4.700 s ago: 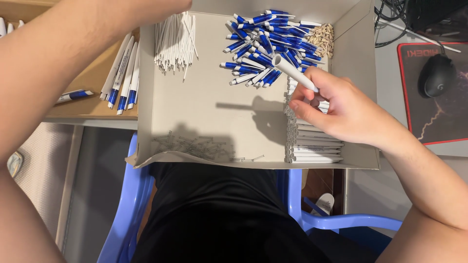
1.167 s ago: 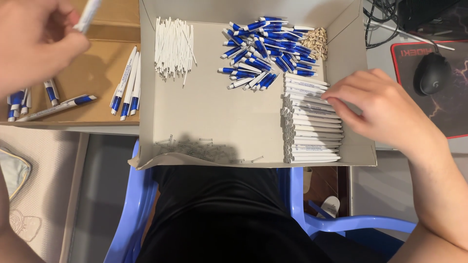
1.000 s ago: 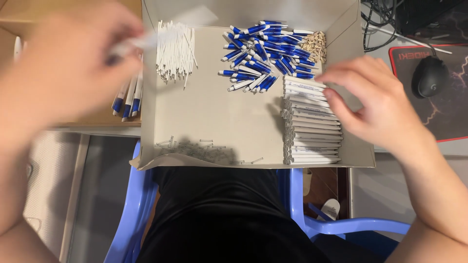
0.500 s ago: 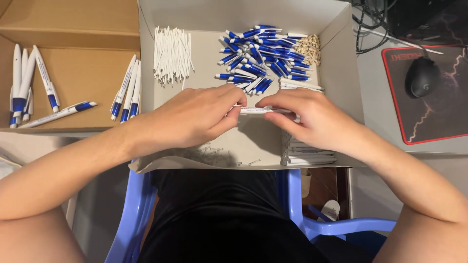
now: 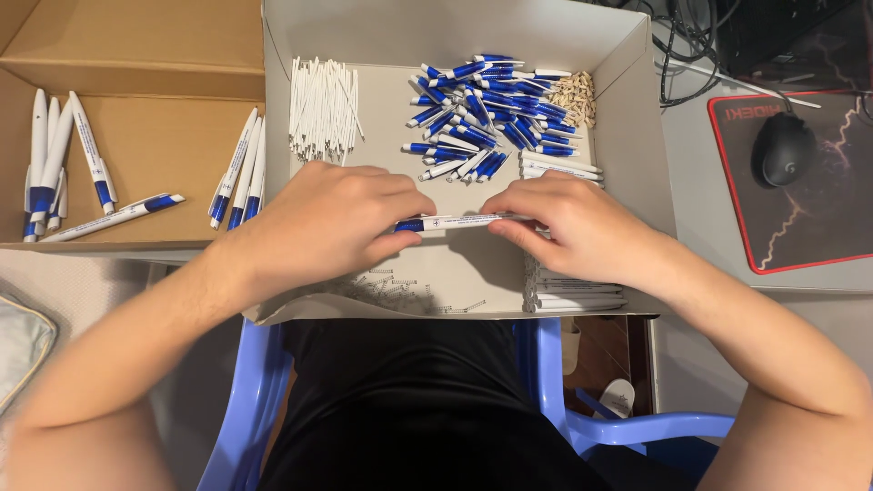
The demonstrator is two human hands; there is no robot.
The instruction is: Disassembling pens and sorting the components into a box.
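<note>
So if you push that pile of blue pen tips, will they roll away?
Probably a bit. The blue pen tips look small, round and tapered, so they would likely roll in curves. They seem light and loosely heaped, so a push should scatter them, though the grey box walls would stop them.

Bright, even light from overhead, no harsh glare. Soft shadows pool under both hands onto the grey tray (image 5: pixel 455 273), and the tray's far wall is washed pale. Centre is sharp; the blue pen parts (image 5: pixel 482 100) read crisply. Lower corners soften, the forearms slightly blurred. The mouse pad (image 5: pixel 818 218) sits dimmer at right.
</note>
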